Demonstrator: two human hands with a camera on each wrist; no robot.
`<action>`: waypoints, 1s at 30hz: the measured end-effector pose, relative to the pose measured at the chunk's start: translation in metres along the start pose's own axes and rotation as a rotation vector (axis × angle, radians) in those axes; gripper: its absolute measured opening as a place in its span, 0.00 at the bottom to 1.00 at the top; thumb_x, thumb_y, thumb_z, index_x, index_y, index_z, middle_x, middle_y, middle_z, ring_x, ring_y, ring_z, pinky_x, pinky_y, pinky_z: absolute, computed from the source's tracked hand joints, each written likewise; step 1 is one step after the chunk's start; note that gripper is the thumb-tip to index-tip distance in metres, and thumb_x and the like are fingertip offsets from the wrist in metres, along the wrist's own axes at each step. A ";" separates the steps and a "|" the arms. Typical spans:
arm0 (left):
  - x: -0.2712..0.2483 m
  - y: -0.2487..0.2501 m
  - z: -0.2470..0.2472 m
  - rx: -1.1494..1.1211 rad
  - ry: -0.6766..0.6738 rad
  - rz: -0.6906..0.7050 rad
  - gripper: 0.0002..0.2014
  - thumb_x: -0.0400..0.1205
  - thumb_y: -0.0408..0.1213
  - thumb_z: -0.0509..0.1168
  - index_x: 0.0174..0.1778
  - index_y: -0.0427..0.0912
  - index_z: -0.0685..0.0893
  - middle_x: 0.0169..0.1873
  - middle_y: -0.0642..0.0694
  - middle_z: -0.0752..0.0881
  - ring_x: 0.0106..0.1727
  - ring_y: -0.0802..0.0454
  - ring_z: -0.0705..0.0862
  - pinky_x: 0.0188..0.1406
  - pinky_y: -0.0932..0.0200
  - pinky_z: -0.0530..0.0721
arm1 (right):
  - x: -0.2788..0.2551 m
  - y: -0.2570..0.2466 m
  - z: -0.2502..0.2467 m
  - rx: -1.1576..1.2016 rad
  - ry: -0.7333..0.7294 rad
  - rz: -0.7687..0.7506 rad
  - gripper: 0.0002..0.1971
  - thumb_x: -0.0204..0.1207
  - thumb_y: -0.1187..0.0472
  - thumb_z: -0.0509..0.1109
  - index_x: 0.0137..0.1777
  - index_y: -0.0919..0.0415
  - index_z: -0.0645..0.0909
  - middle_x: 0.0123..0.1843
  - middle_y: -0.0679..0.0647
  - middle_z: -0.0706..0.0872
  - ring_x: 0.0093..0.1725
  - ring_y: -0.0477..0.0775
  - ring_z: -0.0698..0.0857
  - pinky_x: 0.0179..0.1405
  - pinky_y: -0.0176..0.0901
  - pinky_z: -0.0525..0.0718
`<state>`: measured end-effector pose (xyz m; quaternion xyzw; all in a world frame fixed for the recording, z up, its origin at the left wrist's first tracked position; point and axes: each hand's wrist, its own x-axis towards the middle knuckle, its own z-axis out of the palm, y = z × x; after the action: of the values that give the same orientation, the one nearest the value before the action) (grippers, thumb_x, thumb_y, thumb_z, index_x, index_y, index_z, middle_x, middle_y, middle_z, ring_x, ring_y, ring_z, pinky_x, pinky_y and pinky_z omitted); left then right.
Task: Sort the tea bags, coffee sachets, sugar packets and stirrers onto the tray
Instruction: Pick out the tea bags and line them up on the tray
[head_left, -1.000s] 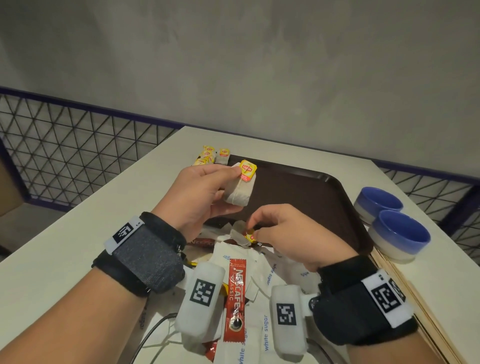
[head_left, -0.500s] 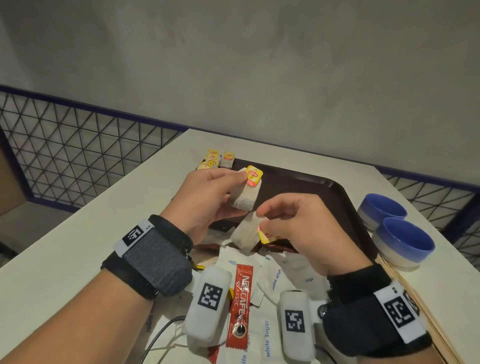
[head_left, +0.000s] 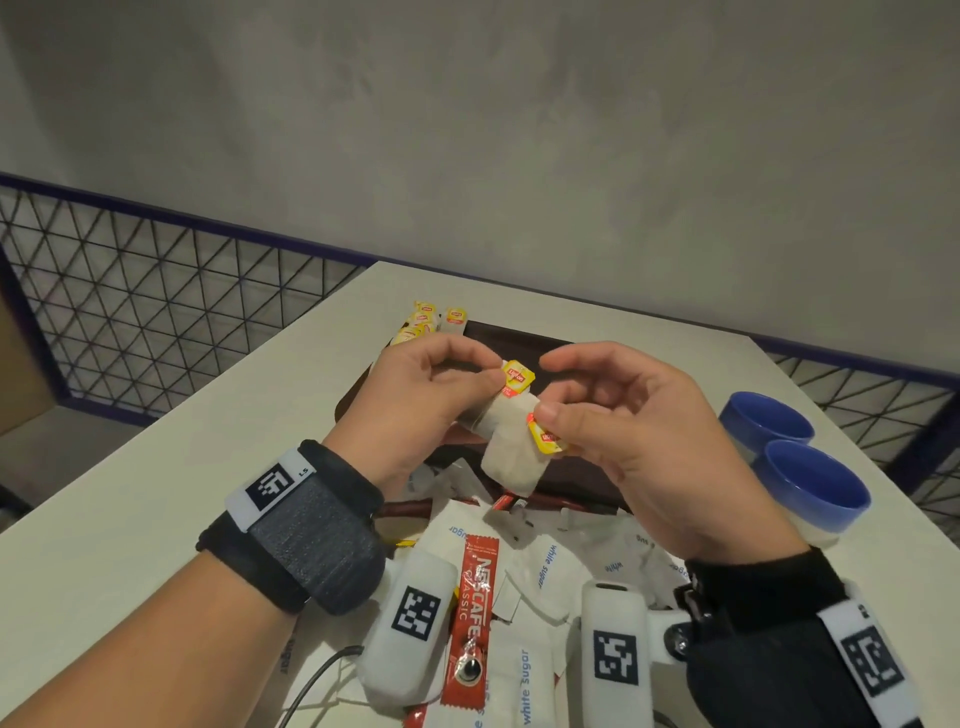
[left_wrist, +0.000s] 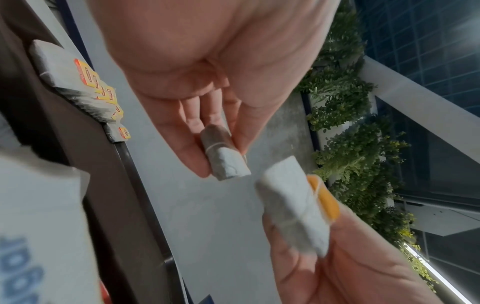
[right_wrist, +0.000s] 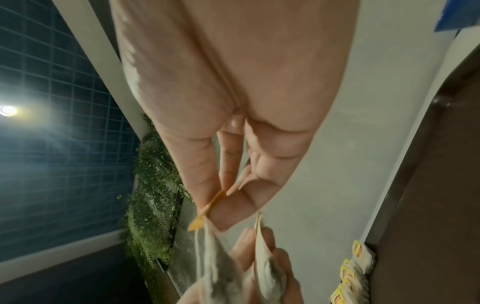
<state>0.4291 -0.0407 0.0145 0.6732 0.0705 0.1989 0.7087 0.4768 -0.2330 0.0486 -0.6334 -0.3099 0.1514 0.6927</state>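
Head view: left hand (head_left: 415, 400) pinches one tea bag (head_left: 501, 421), right hand (head_left: 623, 441) pinches another (head_left: 514, 462), both over the tray's (head_left: 587, 473) near edge. Advise joining both bags to the far-left corner stack (head_left: 431, 319).

Black wrist straps (head_left: 291, 540) with white coded tags, white camera pods (head_left: 410, 623) beneath.

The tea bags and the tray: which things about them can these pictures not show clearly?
- Tray middle, head view: hidden behind both hands.
- Tea bag row: count unclear, partly behind the left hand.
- Right hand tea bag tag: print too small.
- Sugar packets, left wrist view: blurred, cut off.
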 end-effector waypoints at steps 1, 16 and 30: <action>-0.002 0.001 0.002 0.002 -0.035 0.011 0.06 0.82 0.32 0.75 0.53 0.43 0.91 0.49 0.43 0.94 0.45 0.53 0.92 0.38 0.58 0.89 | 0.001 0.001 0.001 0.011 0.015 -0.013 0.20 0.68 0.72 0.79 0.61 0.67 0.86 0.41 0.60 0.91 0.41 0.57 0.90 0.46 0.50 0.93; -0.009 0.006 0.006 -0.006 -0.146 0.055 0.11 0.78 0.30 0.77 0.55 0.44 0.93 0.50 0.43 0.95 0.53 0.46 0.95 0.50 0.47 0.93 | 0.004 0.010 0.003 -0.172 0.259 -0.032 0.13 0.73 0.66 0.82 0.56 0.64 0.86 0.43 0.64 0.91 0.41 0.63 0.93 0.34 0.45 0.93; -0.006 0.006 0.006 -0.127 -0.098 -0.051 0.10 0.79 0.29 0.74 0.56 0.41 0.93 0.52 0.43 0.95 0.54 0.47 0.94 0.47 0.51 0.91 | 0.003 0.010 0.000 -0.159 0.176 -0.002 0.04 0.81 0.64 0.74 0.53 0.63 0.87 0.35 0.62 0.91 0.31 0.57 0.88 0.32 0.45 0.92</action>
<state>0.4248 -0.0483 0.0194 0.6336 0.0402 0.1518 0.7576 0.4809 -0.2303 0.0398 -0.6970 -0.2595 0.0692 0.6649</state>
